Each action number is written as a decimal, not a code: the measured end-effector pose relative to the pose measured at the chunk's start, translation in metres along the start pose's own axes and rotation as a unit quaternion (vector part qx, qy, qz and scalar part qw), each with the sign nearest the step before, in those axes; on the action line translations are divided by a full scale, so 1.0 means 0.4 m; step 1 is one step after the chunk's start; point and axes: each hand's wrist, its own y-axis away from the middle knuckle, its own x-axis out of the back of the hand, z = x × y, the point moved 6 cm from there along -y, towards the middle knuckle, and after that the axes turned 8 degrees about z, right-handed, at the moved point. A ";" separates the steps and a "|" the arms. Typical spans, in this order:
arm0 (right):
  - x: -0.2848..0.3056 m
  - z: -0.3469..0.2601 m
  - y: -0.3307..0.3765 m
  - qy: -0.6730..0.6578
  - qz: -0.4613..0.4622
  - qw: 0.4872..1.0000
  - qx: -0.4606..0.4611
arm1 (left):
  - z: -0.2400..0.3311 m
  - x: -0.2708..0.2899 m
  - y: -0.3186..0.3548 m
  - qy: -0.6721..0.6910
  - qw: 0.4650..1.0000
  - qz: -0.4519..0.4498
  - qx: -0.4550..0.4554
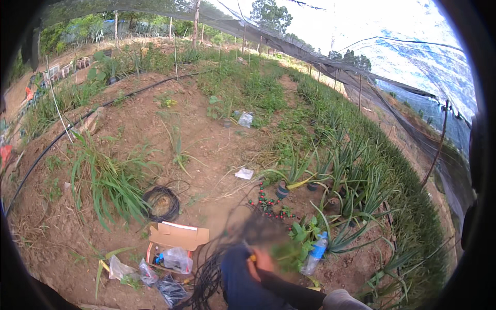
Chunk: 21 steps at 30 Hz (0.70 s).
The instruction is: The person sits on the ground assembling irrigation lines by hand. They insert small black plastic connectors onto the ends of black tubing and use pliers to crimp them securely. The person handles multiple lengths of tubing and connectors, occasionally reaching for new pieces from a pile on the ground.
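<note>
Plastic bottle (314, 254) stands among potted plants (330, 191) near cardboard box (175, 243).

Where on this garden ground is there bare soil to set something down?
Bare soil lies between the grass clump and the white scrap, above the hose coil. It is crowded around the cardboard box with its bags, and among the spiky plants and bottle.

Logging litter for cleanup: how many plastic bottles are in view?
2. One clear plastic bottle with a blue label stands among the spiky plants at lower right; another clear bottle lies on the soil up the slope by the weeds. Others may be hidden under foliage.
</note>
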 end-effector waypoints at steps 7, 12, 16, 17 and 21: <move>0.023 0.009 0.010 -0.024 -0.013 0.998 -0.061 | 0.008 -0.018 0.018 -0.015 1.000 0.014 -0.003; 0.073 -0.043 0.000 -0.042 0.041 0.998 -0.029 | -0.010 -0.023 0.013 -0.019 1.000 0.001 0.003; 0.055 -0.012 0.000 -0.038 0.023 0.999 -0.020 | -0.013 -0.009 0.049 -0.027 0.999 0.008 0.016; 0.048 -0.017 0.014 -0.036 0.016 0.999 -0.028 | -0.011 -0.005 0.059 -0.027 0.999 0.011 0.020; 0.053 -0.028 -0.003 -0.034 -0.002 0.999 -0.032 | -0.012 0.014 0.078 -0.034 0.999 0.026 0.033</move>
